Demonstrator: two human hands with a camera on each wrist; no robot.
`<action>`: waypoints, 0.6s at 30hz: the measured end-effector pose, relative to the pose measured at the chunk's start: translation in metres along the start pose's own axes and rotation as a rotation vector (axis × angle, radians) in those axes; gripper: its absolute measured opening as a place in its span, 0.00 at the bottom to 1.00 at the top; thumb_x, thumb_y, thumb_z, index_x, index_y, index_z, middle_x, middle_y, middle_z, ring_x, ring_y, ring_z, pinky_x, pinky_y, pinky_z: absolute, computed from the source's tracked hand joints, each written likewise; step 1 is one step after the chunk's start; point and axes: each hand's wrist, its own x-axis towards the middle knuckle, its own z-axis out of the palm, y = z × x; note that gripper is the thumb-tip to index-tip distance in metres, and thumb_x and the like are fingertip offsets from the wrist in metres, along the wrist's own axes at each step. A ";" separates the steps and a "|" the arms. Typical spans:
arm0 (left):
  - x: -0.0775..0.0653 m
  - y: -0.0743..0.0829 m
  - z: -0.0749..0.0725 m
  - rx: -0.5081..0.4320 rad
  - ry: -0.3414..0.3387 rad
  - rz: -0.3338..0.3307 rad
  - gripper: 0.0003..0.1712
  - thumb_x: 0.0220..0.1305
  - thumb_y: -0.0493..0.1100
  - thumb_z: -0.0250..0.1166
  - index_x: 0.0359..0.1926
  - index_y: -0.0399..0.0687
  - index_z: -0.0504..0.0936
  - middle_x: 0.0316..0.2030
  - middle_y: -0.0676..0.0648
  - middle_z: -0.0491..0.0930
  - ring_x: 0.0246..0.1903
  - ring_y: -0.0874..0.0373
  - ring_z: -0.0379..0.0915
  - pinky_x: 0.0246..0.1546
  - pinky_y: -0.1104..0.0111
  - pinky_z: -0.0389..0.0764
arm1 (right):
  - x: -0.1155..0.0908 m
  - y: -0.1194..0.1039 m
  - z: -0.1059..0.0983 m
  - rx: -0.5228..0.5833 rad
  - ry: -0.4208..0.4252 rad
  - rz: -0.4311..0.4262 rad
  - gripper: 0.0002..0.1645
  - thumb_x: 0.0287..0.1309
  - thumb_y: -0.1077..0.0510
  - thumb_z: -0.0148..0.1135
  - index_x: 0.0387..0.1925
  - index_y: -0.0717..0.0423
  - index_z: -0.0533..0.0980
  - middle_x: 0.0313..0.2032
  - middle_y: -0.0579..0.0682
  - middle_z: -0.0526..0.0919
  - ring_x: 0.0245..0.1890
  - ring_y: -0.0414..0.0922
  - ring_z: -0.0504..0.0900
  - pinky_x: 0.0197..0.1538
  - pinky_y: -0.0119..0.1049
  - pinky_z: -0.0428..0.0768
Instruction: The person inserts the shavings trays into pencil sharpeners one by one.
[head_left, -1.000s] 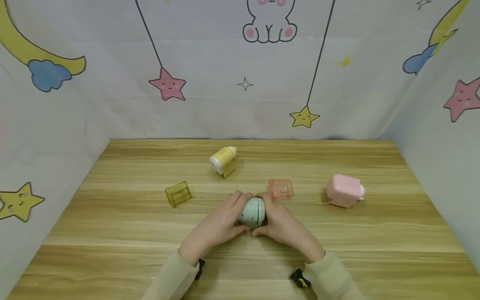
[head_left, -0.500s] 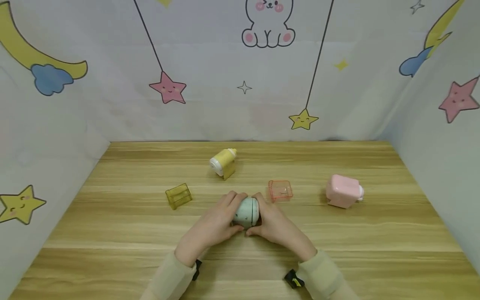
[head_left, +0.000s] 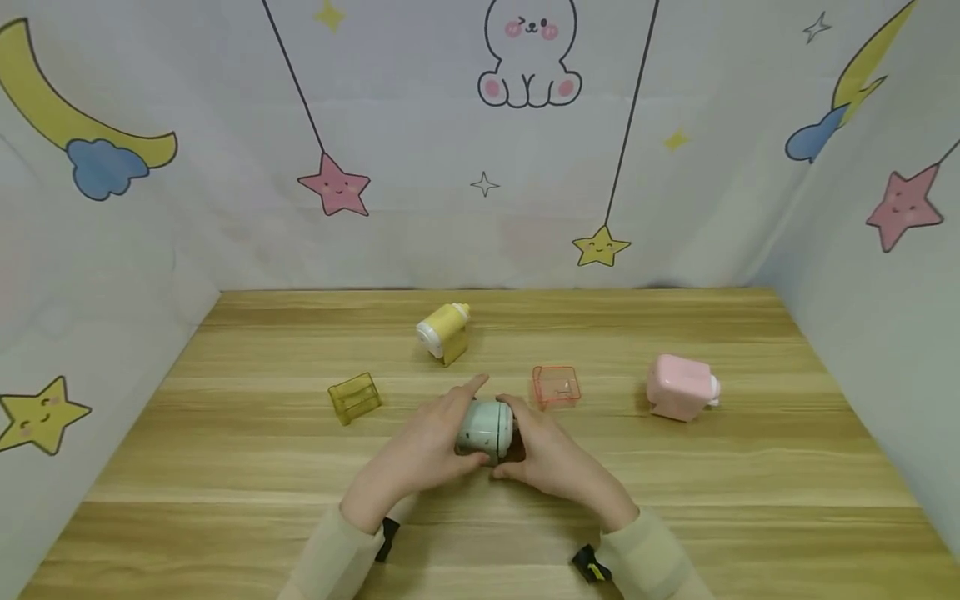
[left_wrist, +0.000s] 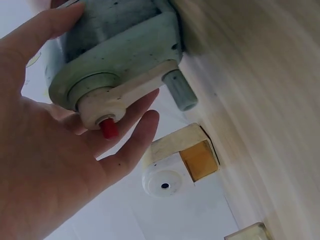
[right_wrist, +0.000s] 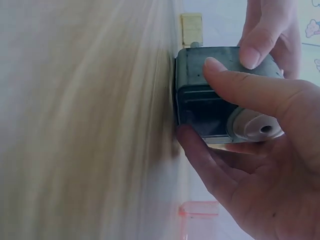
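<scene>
A green crank pencil sharpener [head_left: 482, 427] stands on the table between both hands. My left hand [head_left: 423, 442] holds it at the crank end, thumb on its near side and index finger pointing forward, away from the body. In the left wrist view its pale crank [left_wrist: 132, 91] with a red tip hangs near the fingers. My right hand [head_left: 558, 457] grips the other end; in the right wrist view the thumb and a finger span the body, beside the pencil hole [right_wrist: 266, 129] and a dark compartment [right_wrist: 207, 116].
A yellow sharpener [head_left: 444, 330] stands farther back and a pink sharpener [head_left: 681, 387] to the right. A translucent yellow tray [head_left: 355, 397] lies at left, and a translucent red tray [head_left: 557, 386] lies just beyond my right hand. A printed cloth [head_left: 420, 242] backs the table.
Both hands and the green sharpener have shifted slightly left. My left index finger has straightened away from the sharpener's body. The head view has tilted up a little.
</scene>
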 end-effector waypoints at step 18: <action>0.017 0.034 -0.002 0.189 -0.010 0.019 0.54 0.48 0.77 0.49 0.69 0.55 0.46 0.64 0.47 0.60 0.59 0.53 0.56 0.55 0.46 0.64 | -0.032 -0.004 -0.073 -0.367 0.095 -0.033 0.37 0.38 0.51 0.72 0.53 0.57 0.71 0.49 0.56 0.78 0.47 0.52 0.73 0.49 0.54 0.74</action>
